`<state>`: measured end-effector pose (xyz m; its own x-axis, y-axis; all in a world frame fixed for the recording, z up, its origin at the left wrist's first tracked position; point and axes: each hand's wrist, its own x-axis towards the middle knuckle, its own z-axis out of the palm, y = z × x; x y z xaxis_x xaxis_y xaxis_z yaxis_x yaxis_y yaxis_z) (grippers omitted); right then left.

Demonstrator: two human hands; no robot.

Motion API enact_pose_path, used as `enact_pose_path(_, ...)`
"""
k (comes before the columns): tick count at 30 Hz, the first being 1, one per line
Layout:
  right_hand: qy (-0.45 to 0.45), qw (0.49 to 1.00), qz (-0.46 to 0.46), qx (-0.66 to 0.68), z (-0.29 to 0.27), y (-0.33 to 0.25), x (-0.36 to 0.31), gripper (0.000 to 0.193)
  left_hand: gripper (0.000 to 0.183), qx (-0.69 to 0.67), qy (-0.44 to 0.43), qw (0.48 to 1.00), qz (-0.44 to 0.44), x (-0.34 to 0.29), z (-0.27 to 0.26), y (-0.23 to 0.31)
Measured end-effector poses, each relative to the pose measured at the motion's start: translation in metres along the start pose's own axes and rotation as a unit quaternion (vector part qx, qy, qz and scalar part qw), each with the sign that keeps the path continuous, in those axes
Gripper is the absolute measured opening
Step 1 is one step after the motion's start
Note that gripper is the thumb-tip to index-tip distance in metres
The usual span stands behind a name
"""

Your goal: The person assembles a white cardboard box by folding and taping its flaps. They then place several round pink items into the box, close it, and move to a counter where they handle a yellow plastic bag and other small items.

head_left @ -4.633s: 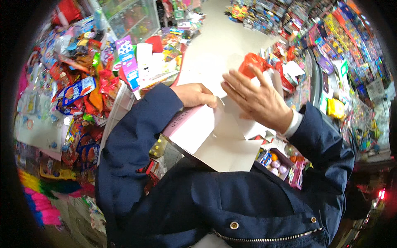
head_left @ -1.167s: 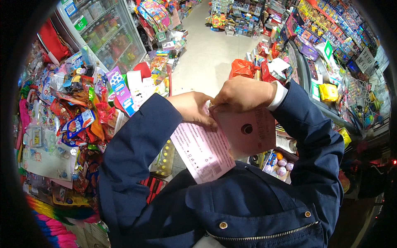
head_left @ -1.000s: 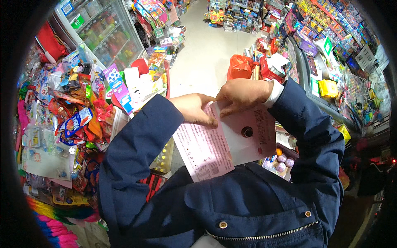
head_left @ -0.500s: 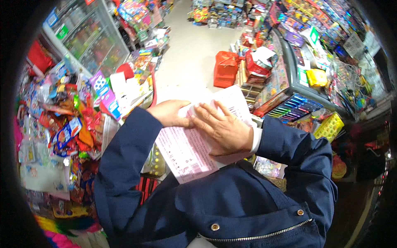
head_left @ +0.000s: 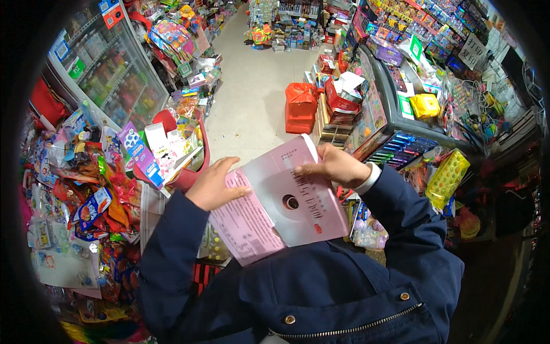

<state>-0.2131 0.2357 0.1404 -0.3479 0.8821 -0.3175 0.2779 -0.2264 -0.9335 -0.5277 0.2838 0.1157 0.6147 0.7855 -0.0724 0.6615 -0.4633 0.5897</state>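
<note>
so the pink box [head_left: 275, 198] is up right in front of the dark jacket [head_left: 338, 275], looking pretty flat, with a cup picture on its greyish-pink panel. right hand [head_left: 339, 166] has its upper right edge pinched, thumb on the printed face. left hand [head_left: 216, 186] is at the left edge, fingers spread, thumb lying on the text panel. red bag [head_left: 301, 108] is on the floor [head_left: 243, 103] past the box, yellow pack [head_left: 424, 105] on the desk [head_left: 392, 114] off to the right.
</note>
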Motion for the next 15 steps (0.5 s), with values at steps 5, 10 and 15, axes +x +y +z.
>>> enact_pose_path(5,0.104,0.957,-0.100,0.253,0.014,-0.001,0.030,0.018,0.099,0.103,0.039,0.992,0.054,-0.032,0.028,-0.009)
enact_pose_path(10,0.186,0.905,-0.070,0.376,0.023,-0.004,0.072,0.016,0.110,0.018,0.066,0.995,0.076,-0.038,0.064,-0.029)
enact_pose_path(15,0.152,0.871,-0.090,0.458,0.060,0.004,0.090,0.018,0.071,-0.124,0.300,0.946,0.007,-0.035,0.084,-0.065)
